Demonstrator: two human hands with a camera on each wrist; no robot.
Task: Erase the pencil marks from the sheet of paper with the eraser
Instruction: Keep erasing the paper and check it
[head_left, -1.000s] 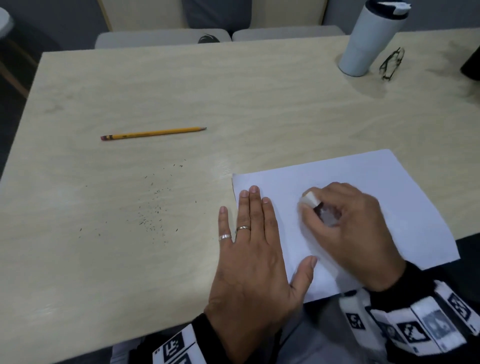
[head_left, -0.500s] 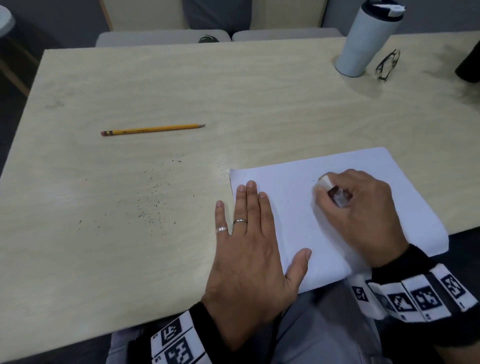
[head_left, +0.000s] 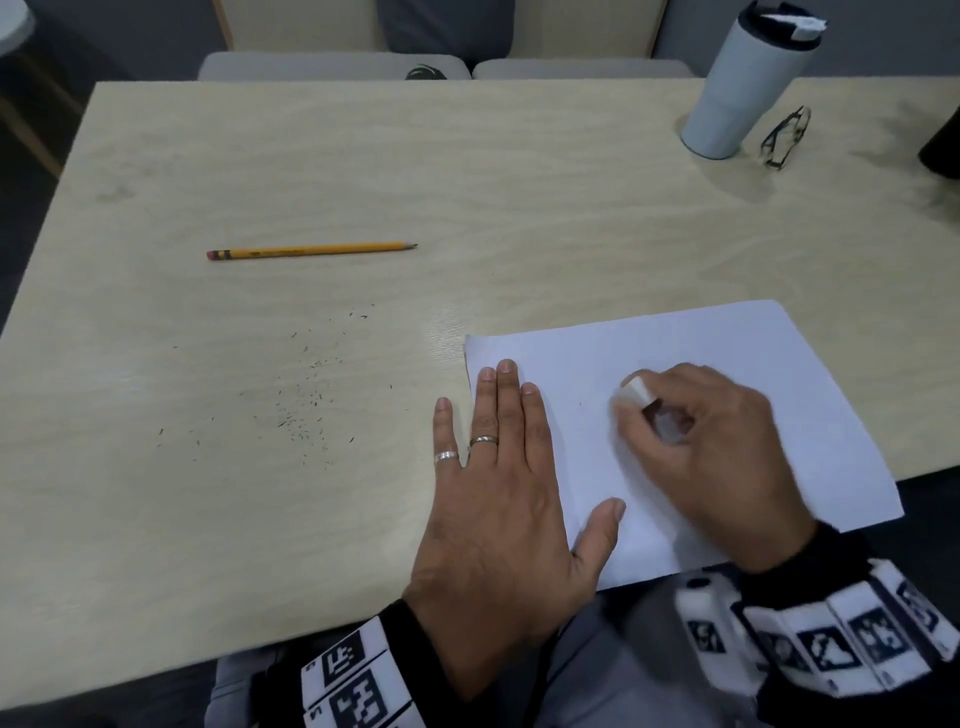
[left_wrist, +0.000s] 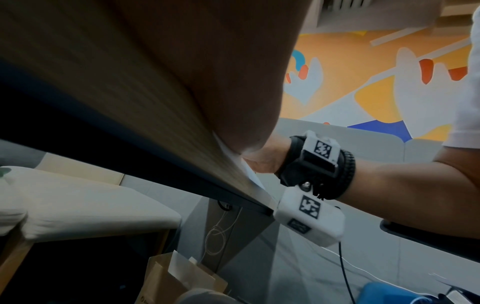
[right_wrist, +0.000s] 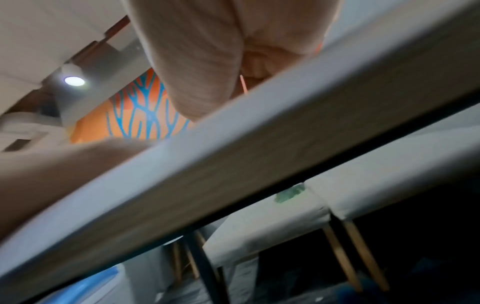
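While right hand (head_left: 722, 457) pinches eraser (head_left: 635, 391) mid-sheet of paper (head_left: 753, 374), left hand (head_left: 498, 499) lies flat, fingers straight, on sheet's left edge at the bench (head_left: 260, 467) front. Marks look gone, maybe. Risk: hard rubbing creases the overhanging sheet.

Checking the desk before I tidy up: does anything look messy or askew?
Dark eraser crumbs lie scattered on the table left of the sheet of paper, whose near edge overhangs the table.
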